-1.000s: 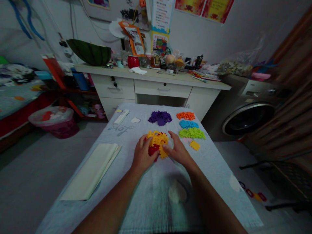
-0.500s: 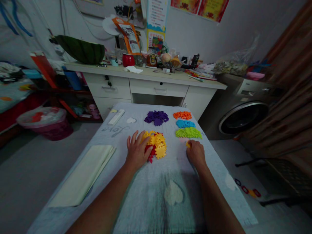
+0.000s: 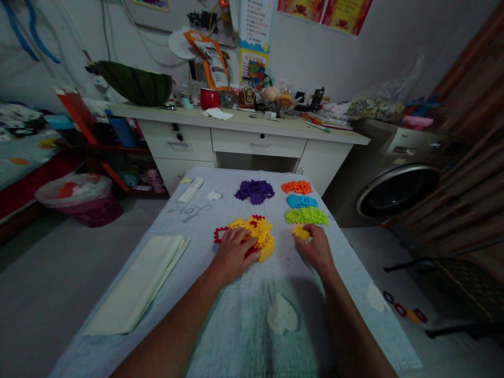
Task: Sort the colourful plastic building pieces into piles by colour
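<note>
At right, the right hand [image 3: 317,249] fingertip-pinches a yellow piece [image 3: 300,232]; a yellow-red pile [image 3: 266,237] lies under the left hand [image 3: 232,255], grip unclear

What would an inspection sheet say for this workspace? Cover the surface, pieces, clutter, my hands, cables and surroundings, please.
Surface: table covered by a pale blue patterned cloth.
Pieces: red-and-yellow pile in the middle; purple pile beyond it; orange pile, blue pile and green pile in a column to the right; yellow piece nearer than the green.
Clutter: slim white object and folded pale sheet along the left side.
Hands: left hand on the red-and-yellow pile; right hand at the yellow piece, grip unclear.
Cables: cables hang at upper left.
Surroundings: cluttered white desk, washing machine, pink bin.
</note>
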`<state>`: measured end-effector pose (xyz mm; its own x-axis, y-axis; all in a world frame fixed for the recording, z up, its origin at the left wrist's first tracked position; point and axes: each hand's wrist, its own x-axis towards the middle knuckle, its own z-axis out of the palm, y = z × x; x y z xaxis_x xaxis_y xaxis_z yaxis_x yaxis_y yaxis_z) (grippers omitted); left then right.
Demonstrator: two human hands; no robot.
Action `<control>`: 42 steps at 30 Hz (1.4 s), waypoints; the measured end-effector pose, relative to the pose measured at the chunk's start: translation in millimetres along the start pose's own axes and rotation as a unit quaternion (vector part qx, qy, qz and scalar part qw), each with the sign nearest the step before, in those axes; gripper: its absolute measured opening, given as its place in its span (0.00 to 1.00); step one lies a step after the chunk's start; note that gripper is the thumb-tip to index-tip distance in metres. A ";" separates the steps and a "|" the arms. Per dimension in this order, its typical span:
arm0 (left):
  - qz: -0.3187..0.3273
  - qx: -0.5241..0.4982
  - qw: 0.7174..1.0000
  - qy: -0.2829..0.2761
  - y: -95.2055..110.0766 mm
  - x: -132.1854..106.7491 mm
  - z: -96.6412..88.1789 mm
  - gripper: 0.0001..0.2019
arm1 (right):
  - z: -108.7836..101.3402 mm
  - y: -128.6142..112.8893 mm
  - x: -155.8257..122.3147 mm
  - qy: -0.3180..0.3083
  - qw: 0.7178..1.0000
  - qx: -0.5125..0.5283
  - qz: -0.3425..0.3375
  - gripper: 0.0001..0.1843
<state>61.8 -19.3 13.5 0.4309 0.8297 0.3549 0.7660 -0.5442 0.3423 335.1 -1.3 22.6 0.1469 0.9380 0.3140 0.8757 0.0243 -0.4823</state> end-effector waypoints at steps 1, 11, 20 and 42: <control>-0.009 0.004 1.000 0.005 0.3 0.2 -1.0 0.18 | 0.7 -10.3 0.2 -0.010 0.998 0.050 -0.038 0.17; -0.160 0.112 0.977 0.089 -15.1 -6.9 -4.9 0.14 | 36.3 -92.3 -3.4 -0.127 0.954 0.156 -0.221 0.22; -0.239 0.139 0.959 0.062 -25.2 -10.7 1.8 0.25 | 27.8 -72.6 -0.9 -0.174 0.937 0.152 -0.260 0.09; -0.162 0.069 0.984 0.041 -41.8 -8.8 13.0 0.24 | -7.3 39.4 79.4 -0.167 0.984 0.067 -0.020 0.27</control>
<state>32.2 -2.2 -15.2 0.1175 0.9408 0.3179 0.9164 -0.2261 0.3304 384.7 71.6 34.5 -0.0644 0.9961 0.0597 0.8058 0.0871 -0.5858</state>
